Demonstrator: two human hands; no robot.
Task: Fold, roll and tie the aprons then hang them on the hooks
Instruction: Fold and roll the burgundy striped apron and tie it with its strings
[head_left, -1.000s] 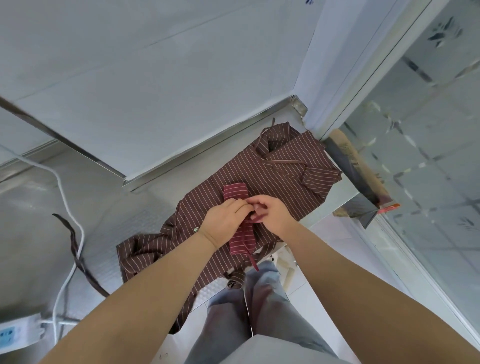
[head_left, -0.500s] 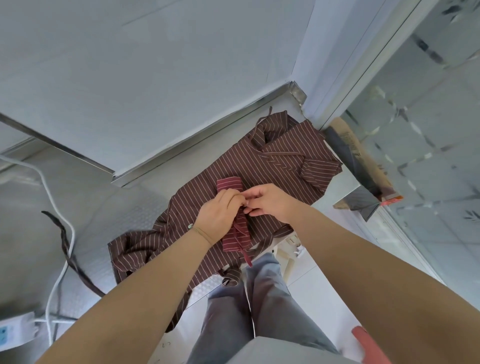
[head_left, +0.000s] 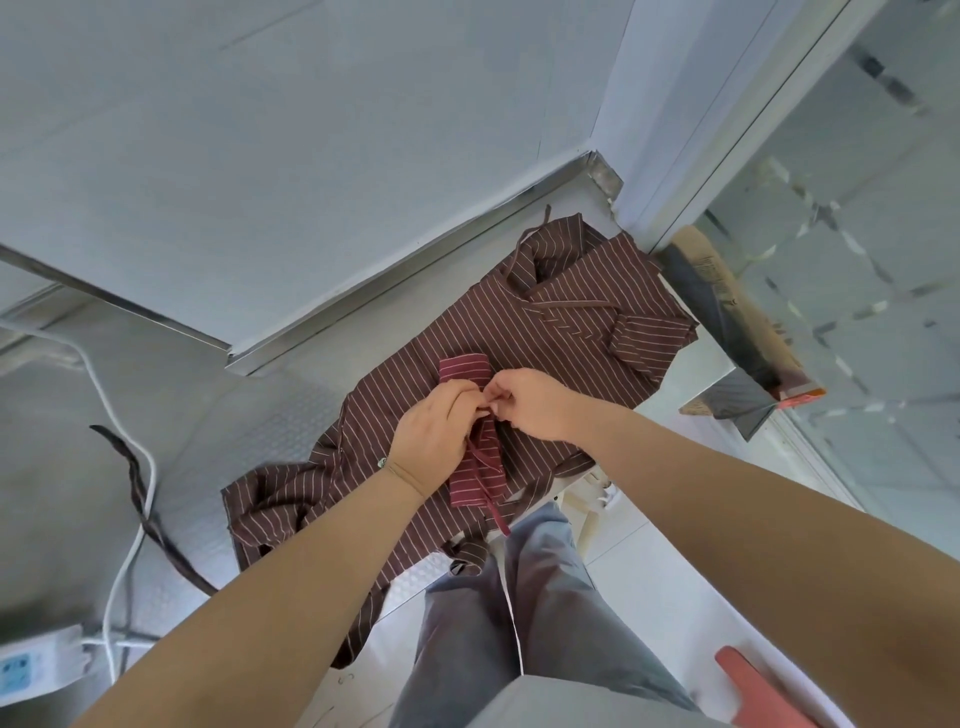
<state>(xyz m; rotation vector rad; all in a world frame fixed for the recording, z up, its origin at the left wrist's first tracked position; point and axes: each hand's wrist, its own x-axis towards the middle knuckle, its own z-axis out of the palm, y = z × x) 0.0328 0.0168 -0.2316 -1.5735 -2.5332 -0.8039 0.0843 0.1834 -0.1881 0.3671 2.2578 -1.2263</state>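
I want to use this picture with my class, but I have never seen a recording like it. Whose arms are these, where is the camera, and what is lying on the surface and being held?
There is no machine here. A person wears a wide-angle camera on the head, looking forward and down, so the arms reaching in from the bottom are their own.

On the metal counter lies a spread-out brown striped apron. On top of it is a smaller red striped apron roll. The left hand and the right hand meet over the roll, fingers curled, apparently pinching its thin red tie, as if knotting it; the exact grip is hidden.

At the left are a white cable and a power strip. The grey trousers below are the person's legs.
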